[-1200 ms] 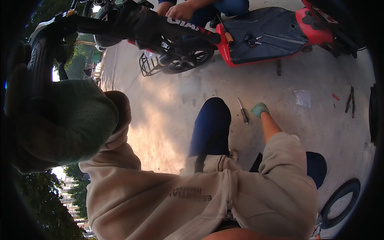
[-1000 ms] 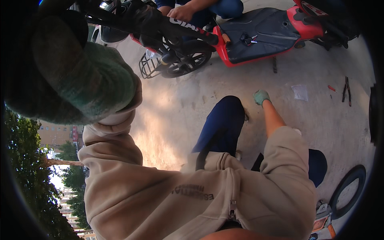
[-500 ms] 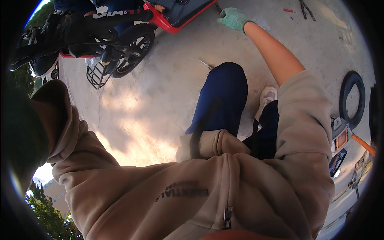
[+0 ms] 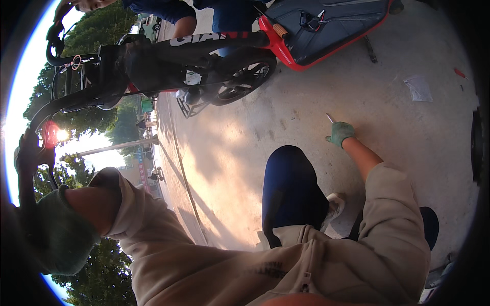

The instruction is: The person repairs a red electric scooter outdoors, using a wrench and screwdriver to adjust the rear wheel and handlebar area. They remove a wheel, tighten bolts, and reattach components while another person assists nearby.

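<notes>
My right hand [image 4: 341,134], in a green knit glove, is low over the concrete floor, ahead of my bent knee. Its fingers close round a slim tool, apparently a screwdriver [image 4: 329,117], whose silvery shaft sticks out; the handle is hidden. At the far left my left hand [image 4: 69,232], in a darker green glove, is at the end of a black handlebar [image 4: 28,153]. It appears wrapped round the bar, though its fingers fade into the dark rim. The handlebar belongs to a black and red two-wheeler [image 4: 153,56], with a rear wheel [image 4: 247,76] and wire basket [image 4: 189,107].
A red-edged dark body panel [image 4: 332,30] carries keys [image 4: 320,18]. On the floor lie a clear plastic bag [image 4: 417,88] and a red-handled tool [image 4: 460,73]. Another person's arm [image 4: 185,25] reaches in behind the vehicle. A dark tyre [image 4: 476,145] stands at the right edge.
My right hand has come back from beside the panel to the screwdriver on the floor and closed round it. My view has swung left, showing more of the handlebar. My left hand stays at the bar.
</notes>
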The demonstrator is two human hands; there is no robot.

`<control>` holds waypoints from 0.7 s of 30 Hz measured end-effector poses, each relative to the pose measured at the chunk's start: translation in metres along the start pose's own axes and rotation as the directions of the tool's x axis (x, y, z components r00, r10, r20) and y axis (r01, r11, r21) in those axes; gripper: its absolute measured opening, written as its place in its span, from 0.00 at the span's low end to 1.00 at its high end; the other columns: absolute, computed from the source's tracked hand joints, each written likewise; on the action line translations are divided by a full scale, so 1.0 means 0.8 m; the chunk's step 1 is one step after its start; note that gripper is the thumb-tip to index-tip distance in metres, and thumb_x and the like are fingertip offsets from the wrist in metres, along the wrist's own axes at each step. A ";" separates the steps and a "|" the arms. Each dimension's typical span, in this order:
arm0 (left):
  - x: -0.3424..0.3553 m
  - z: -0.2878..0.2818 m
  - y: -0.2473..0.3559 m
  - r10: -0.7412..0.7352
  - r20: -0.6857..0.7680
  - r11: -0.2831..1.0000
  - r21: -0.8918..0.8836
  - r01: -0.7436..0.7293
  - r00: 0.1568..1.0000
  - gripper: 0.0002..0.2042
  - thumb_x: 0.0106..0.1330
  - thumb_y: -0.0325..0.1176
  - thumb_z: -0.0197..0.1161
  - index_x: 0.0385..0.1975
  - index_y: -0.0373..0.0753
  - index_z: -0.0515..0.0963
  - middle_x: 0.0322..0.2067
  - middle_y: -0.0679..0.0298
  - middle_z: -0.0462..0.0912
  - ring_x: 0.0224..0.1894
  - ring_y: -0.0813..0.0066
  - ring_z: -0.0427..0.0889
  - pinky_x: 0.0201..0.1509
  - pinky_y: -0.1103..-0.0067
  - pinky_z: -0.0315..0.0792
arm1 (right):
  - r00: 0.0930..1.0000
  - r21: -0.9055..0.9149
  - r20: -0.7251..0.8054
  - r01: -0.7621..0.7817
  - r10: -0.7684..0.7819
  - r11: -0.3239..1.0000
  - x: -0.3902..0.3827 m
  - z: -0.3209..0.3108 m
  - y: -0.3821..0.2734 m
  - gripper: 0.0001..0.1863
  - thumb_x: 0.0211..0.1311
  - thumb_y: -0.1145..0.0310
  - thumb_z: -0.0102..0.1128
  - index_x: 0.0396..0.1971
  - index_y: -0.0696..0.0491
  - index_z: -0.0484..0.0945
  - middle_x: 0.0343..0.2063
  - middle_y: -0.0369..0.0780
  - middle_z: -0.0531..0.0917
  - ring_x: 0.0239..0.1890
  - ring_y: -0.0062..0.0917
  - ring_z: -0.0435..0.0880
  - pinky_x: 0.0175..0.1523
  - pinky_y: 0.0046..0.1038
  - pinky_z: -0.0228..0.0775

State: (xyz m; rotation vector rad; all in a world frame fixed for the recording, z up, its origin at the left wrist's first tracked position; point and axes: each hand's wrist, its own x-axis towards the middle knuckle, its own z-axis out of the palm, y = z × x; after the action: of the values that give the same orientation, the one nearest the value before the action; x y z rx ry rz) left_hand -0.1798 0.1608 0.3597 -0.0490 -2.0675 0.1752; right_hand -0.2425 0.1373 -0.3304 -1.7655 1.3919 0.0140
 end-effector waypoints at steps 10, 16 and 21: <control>-0.014 -0.028 -0.005 0.205 -0.319 0.963 0.235 -0.132 0.926 0.06 0.52 0.31 0.51 0.17 0.39 0.72 0.22 0.60 0.77 0.26 0.65 0.77 0.49 0.61 0.75 | 1.000 -0.099 0.011 0.007 -0.005 0.995 0.069 0.082 0.039 0.11 0.62 0.64 0.61 0.41 0.49 0.85 0.40 0.41 0.88 0.44 0.35 0.88 0.44 0.37 0.80; -0.027 -0.052 0.003 0.159 -0.370 0.912 0.411 0.008 0.916 0.08 0.54 0.32 0.49 0.20 0.40 0.76 0.23 0.62 0.78 0.27 0.66 0.77 0.48 0.61 0.75 | 1.000 -0.021 -0.030 0.008 -0.009 1.000 0.069 0.077 0.046 0.18 0.58 0.64 0.68 0.47 0.51 0.79 0.44 0.45 0.85 0.45 0.37 0.88 0.45 0.38 0.81; -0.037 -0.098 0.017 0.044 -0.483 0.936 0.326 0.133 0.875 0.11 0.57 0.33 0.51 0.30 0.34 0.80 0.31 0.57 0.82 0.37 0.59 0.83 0.54 0.60 0.76 | 0.994 0.008 -0.006 -0.111 0.111 0.994 0.055 0.045 0.028 0.29 0.54 0.62 0.73 0.53 0.54 0.72 0.47 0.45 0.84 0.46 0.38 0.87 0.48 0.39 0.81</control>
State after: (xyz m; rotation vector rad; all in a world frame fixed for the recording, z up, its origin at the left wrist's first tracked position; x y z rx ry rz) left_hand -0.0975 0.1788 0.3692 0.1617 -1.5077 0.4550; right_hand -0.2270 0.1250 -0.3881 -1.6812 1.4914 0.0629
